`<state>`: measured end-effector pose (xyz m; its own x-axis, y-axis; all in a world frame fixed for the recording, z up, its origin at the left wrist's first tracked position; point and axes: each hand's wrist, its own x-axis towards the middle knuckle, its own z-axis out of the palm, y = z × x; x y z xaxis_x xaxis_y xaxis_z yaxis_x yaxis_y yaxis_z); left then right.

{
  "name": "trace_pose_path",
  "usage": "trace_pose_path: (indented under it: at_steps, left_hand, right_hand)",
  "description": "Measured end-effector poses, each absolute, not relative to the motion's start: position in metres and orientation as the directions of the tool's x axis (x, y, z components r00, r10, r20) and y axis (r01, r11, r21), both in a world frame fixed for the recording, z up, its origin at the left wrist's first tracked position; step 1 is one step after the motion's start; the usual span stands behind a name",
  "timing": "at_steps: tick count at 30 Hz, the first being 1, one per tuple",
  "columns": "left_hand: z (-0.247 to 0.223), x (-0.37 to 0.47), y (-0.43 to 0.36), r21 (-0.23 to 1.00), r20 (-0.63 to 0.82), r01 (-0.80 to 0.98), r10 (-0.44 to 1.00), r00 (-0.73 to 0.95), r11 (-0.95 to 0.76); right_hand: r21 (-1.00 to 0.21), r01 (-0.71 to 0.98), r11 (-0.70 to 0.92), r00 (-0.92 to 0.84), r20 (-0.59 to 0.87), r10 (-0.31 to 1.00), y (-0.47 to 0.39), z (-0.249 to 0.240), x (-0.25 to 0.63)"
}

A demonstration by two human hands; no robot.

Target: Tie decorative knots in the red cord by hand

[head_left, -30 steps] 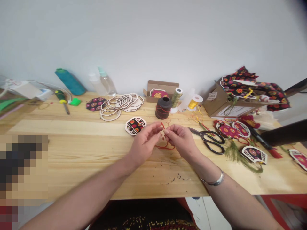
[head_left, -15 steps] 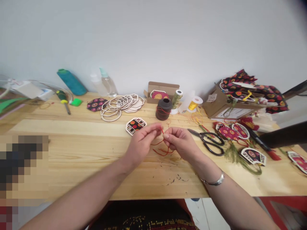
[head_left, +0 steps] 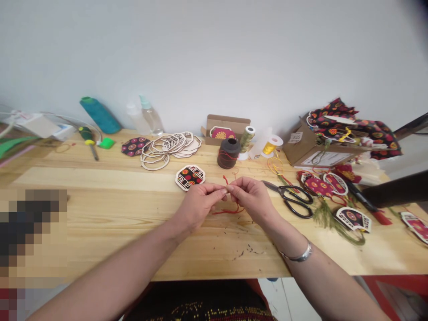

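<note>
A thin red cord (head_left: 230,211) is pinched between the fingertips of my left hand (head_left: 201,200) and my right hand (head_left: 250,196), which meet above the table. A short end of it sticks up past the fingertips, and loose strands hang below onto the wood. The exact crossing of the cord is hidden by my fingers. Just behind my left hand lies an octagonal patterned ornament (head_left: 190,177) with a pale cut-out frame. To the right of my right hand rest black-handled scissors (head_left: 294,196).
Behind the hands stand a dark thread cone (head_left: 228,154), a green thread spool (head_left: 247,139) and a yellow spool (head_left: 271,145). Pale wooden frames (head_left: 170,149) are piled back left. Tasselled ornaments (head_left: 352,218) and a full cardboard box (head_left: 297,142) occupy the right side.
My left fingers have closed in on the cord, and both hands' fingertips now touch. The raised cord end now shows just above the pinch.
</note>
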<state>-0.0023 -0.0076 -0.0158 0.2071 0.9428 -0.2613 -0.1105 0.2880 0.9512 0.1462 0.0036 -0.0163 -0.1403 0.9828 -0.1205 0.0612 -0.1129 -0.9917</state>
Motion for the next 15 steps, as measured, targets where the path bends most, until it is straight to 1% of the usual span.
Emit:
trace_pose_path:
  at_steps: [4,7,11,15]
  left_hand:
    - [-0.0113,-0.0012,-0.0074,0.895,-0.333,-0.221,0.909,0.250,0.388]
    - [-0.0088,-0.0009,-0.0062,0.858,-0.369,-0.265,0.887,0.278,0.440]
    - [-0.0081,-0.0012,-0.0052,0.840,-0.390,-0.278,0.874,0.289,0.466]
    - [-0.0093,-0.0018,-0.0061,0.858,-0.378,-0.256,0.885,0.270,0.445]
  right_hand:
    - [-0.992,0.016,-0.127,-0.149,-0.128,0.981,0.0020,-0.0135,0.1456]
    - [-0.987,-0.022,-0.159,-0.158,-0.154,0.975,0.0011,-0.0102,0.1455]
    - [-0.981,-0.050,-0.185,-0.180,-0.174,0.968,0.0008,-0.0082,0.1452]
    - [-0.985,-0.037,-0.169,-0.179,-0.160,0.971,0.0002,-0.0094,0.1444]
